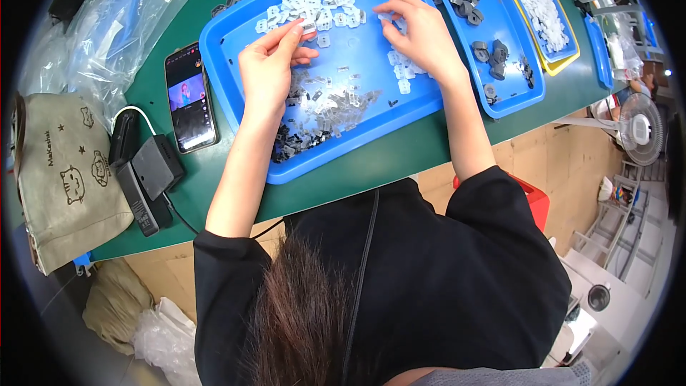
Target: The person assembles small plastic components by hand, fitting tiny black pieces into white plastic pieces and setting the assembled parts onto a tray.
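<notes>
Both hands are over a large blue tray [216, 64]. My left hand [270, 66] pinches a small whitish plastic piece [308, 26] between thumb and fingertips, held just in front of a heap of similar white pieces [325, 3]. To its right, my right hand [418, 34] has thumb and forefinger closed on a small translucent plastic piece [386, 17], partly hidden by the fingers. A loose group of clear plastic pieces [404, 71] lies below the right hand. Small metal clips [336, 104] and black bits [296, 141] are spread over the tray's near left part.
A smaller blue tray [525, 100] with dark grey round parts stands to the right. Beyond it, a yellow-rimmed tray [559, 66] bears white pieces. On the left are a phone [191, 100], a black charger [157, 166], a cloth bag [75, 179] and plastic bags [118, 32].
</notes>
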Demonstrator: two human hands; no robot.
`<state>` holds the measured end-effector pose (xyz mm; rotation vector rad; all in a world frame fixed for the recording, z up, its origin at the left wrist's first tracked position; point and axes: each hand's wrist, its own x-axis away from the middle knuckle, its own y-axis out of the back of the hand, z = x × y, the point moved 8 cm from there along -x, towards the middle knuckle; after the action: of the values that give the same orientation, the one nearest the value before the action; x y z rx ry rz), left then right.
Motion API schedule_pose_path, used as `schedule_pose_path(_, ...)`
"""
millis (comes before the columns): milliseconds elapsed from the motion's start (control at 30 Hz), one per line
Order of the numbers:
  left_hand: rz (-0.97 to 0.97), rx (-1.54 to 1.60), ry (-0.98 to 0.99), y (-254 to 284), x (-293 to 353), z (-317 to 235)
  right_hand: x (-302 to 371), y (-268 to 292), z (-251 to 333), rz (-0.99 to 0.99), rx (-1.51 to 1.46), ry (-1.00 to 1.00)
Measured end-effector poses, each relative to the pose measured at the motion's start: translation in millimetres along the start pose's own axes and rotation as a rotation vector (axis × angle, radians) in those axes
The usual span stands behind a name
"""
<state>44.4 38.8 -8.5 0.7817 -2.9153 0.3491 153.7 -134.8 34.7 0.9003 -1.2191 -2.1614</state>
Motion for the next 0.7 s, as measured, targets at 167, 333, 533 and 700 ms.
schedule_pose_path(167, 0.057, 0.161, 0.013, -6, 1, 1, -1, 10, 20, -0.086, -0.484, -0.099)
schedule_pose_path(333, 0.214, -0.036, -0.226, -25, 7, -18, 5, -17, 30, 0.050, -0.885, -0.210)
schedule_pose_path(533, 0.234, -0.092, -0.252, -27, 7, -18, 10, -26, 36, -0.041, -1.238, -0.303)
schedule_pose_path(700, 0.041, -0.059, -0.228, -7, 1, -20, 17, -32, 82, 0.209, -0.593, 0.166)
